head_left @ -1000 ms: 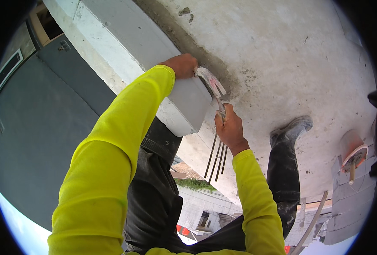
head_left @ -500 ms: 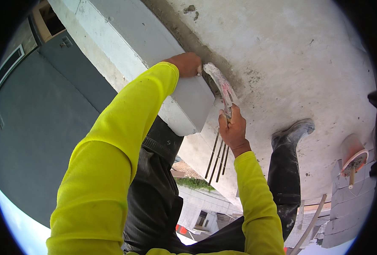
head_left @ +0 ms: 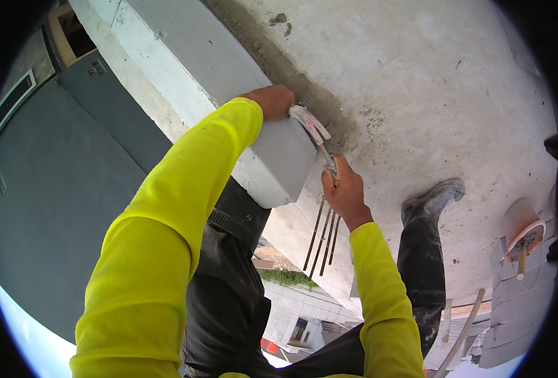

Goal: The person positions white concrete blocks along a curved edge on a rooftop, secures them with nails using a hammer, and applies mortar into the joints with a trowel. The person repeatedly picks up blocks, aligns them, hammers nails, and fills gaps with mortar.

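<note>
Right hand: (head_left: 345,192) fingers wrapped round the handle of a claw hammer, near side of the tool.
Left hand: (head_left: 276,103) fingers curled in, over far end of the grey block; cannot tell if they pinch anything.
Hammer: (head_left: 309,121) right of the grey block (head_left: 279,151), just off its edge; pale, smeared head right by left fingers, contact unclear.
Joint: dark, rough strip along block's right edge; crumbs scattered on the concrete surface (head_left: 417,94).
Progress: looks mid-work, both hands at the joint; block faces mostly smooth, strip beside them rough. Any strike point is hidden, so done vs. left cannot be split finer.
Dark rods: (head_left: 322,244) three seen, near side of right hand.
Boot: (head_left: 436,195) grey-smeared, right of right hand.
Bucket: (head_left: 523,222) right edge, wooden handle (head_left: 521,263) poking out, untouched.
</note>
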Demonstrator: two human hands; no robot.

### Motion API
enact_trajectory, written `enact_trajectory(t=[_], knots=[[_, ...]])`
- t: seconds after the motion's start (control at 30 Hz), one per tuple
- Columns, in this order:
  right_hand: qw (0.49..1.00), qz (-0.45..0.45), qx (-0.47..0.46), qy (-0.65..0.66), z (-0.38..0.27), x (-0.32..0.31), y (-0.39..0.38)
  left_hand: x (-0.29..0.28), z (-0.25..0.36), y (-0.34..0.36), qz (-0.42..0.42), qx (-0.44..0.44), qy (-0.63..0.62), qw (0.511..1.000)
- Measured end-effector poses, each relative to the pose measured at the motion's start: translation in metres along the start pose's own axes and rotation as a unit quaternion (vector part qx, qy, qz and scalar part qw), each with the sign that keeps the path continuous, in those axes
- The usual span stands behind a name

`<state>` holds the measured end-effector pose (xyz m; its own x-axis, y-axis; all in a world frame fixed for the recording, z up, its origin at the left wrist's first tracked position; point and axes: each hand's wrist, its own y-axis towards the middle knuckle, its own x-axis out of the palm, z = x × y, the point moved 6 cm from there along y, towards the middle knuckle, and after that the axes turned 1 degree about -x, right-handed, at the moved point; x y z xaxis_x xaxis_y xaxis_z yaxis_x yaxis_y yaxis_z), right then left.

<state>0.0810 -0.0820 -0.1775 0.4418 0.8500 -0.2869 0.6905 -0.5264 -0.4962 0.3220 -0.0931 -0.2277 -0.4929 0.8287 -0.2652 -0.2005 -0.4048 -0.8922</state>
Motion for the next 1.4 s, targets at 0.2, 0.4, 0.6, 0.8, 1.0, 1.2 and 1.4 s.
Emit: enact_trajectory(t=[0.2,0.4,0.6,0.8,1.0,1.2,1.4], knots=[[0.998,-0.04,0.026,-0.031,0.004,0.003,0.003,0.002,0.002,-0.002,-0.033,-0.009,-0.007,0.999],[0.993,0.033,0.051,0.098,0.008,-0.001,-0.004,-0.031,0.024,-0.027,0.18,0.042,-0.013,0.983],[0.999,-0.026,0.028,0.006,0.007,0.012,0.006,-0.017,0.037,-0.189,0.613,-0.197,-0.16,0.749],[0.994,0.073,0.003,0.082,0.006,-0.003,0.001,0.076,0.038,-0.176,0.368,-0.318,-0.584,0.65],[0.998,-0.037,-0.021,-0.036,0.008,0.014,0.012,0.093,0.032,-0.162,0.403,-0.366,-0.536,0.645],[0.99,0.089,-0.046,0.095,0.002,-0.002,0.01,0.098,0.031,-0.16,0.427,-0.364,-0.516,0.647],[1.0,-0.016,-0.012,-0.017,0.008,0.006,0.016,0.098,0.029,-0.16,0.434,-0.368,-0.496,0.655]])
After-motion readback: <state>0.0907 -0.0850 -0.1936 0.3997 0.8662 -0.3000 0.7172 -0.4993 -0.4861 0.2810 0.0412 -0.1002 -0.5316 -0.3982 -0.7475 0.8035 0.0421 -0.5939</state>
